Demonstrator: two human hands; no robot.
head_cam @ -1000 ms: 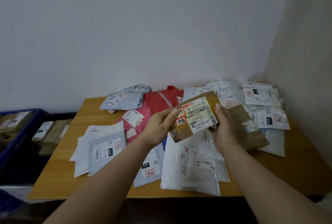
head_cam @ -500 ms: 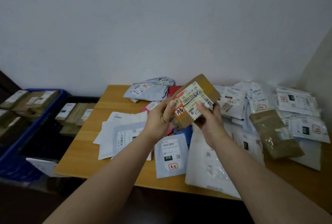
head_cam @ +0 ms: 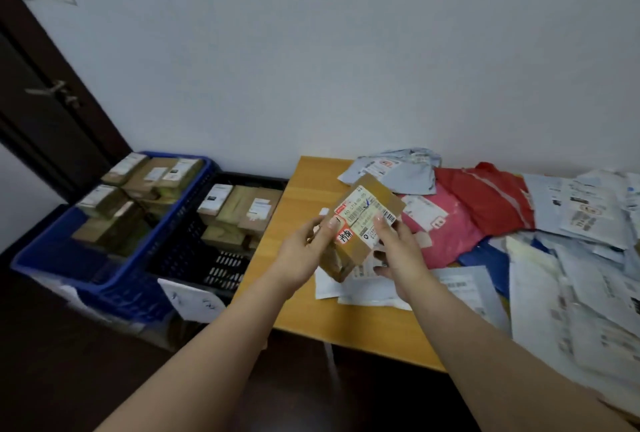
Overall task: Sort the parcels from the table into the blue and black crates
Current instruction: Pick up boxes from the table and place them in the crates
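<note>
I hold a small brown cardboard parcel [head_cam: 365, 220] with a white label and red stickers above the left end of the wooden table [head_cam: 304, 196]. My left hand [head_cam: 304, 251] grips its left side and my right hand [head_cam: 398, 255] grips its right side and underside. The blue crate [head_cam: 72, 258] stands on the floor at far left, filled with several brown boxes. The black crate [head_cam: 194, 258] sits between it and the table, with several brown boxes at its far end. White, grey, pink and red mailer bags [head_cam: 485, 203] cover the rest of the table.
A dark door [head_cam: 45, 109] with a handle stands behind the crates at left. A white wall runs behind the table. A white paper tag [head_cam: 188, 300] hangs on the black crate's near side. The floor in front is dark.
My view has swung left, bringing both crates into sight. The parcel, still held in both hands, has travelled toward the table's left end, closer to the black crate.
</note>
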